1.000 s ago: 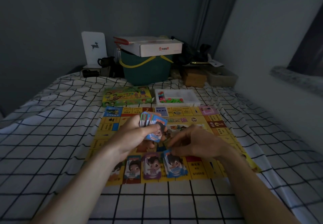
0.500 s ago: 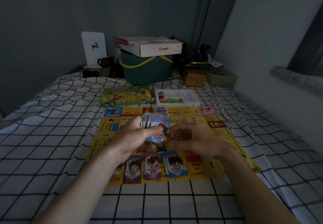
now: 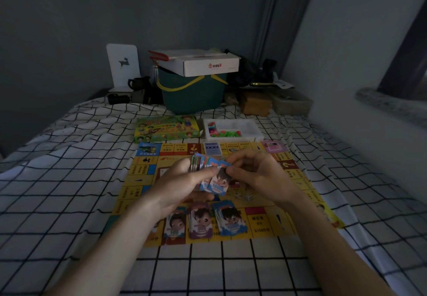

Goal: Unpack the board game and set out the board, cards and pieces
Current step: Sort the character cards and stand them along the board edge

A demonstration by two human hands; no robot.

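Observation:
A yellow game board (image 3: 298, 180) lies flat on the checked bedsheet. My left hand (image 3: 178, 184) grips a stack of cards (image 3: 201, 162) above the board's middle. My right hand (image 3: 256, 175) pinches the top blue card (image 3: 217, 181) of that stack. Three piles of character cards (image 3: 201, 221) lie along the board's near edge. A small blue card deck (image 3: 212, 149) rests on the far edge. Two dice (image 3: 245, 196) sit on the board under my right hand. The green game box (image 3: 166, 129) and a white tray of coloured pieces (image 3: 233, 129) stand beyond the board.
A green bucket (image 3: 191, 96) with a white carton (image 3: 203, 63) on top stands at the head of the bed, with a white stand (image 3: 122, 66), a dark cup and brown boxes (image 3: 256, 103) beside it. A wall with a ledge runs along the right.
My right hand rose from the blue pile at the board's near edge to the stack in my left hand and now pinches its top card.

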